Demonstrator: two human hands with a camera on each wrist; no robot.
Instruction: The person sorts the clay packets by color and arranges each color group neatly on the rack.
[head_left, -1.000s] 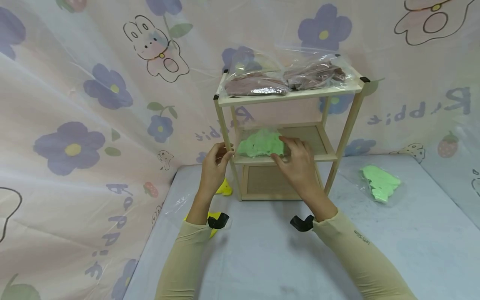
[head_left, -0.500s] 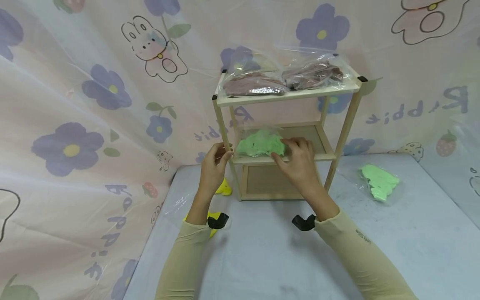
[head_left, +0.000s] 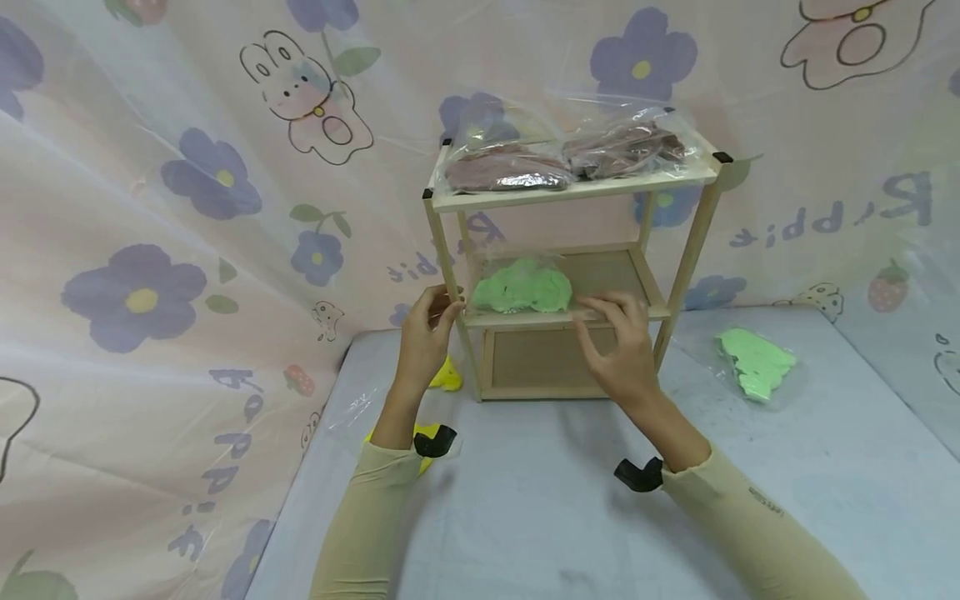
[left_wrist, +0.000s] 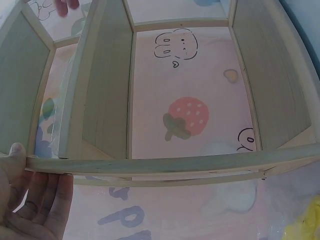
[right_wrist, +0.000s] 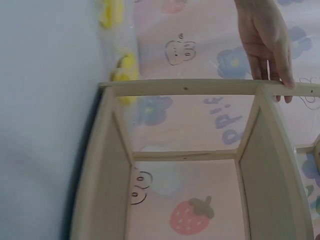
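Observation:
My left hand (head_left: 426, 337) holds the left front post of a small wooden shelf rack (head_left: 697, 242). In the left wrist view, the thumb of that left hand (left_wrist: 37, 205) lies on one side of the post and the fingers on the other. A flat light-green, dough-like mass in a clear plastic bag (head_left: 522, 287) rests on the left part of the middle shelf. Just right of this bag is my right hand (head_left: 621, 350), thumb and fingers spread apart with nothing between them, fingertips over the shelf's front edge. The right wrist view shows the left hand (right_wrist: 266, 42) on the post.
Two clear bags of brown, flat pieces, one left (head_left: 506, 169) and one right (head_left: 626, 152), lie on the top shelf. Another bagged green mass (head_left: 757, 365) is on the table (head_left: 555, 517) to the right. Bagged yellow pieces (head_left: 447, 377) lie left of the rack. Patterned cloth hangs behind.
My right hand has let go of the green bag's right edge and drawn back to the right and toward me. The left hand stays on the post.

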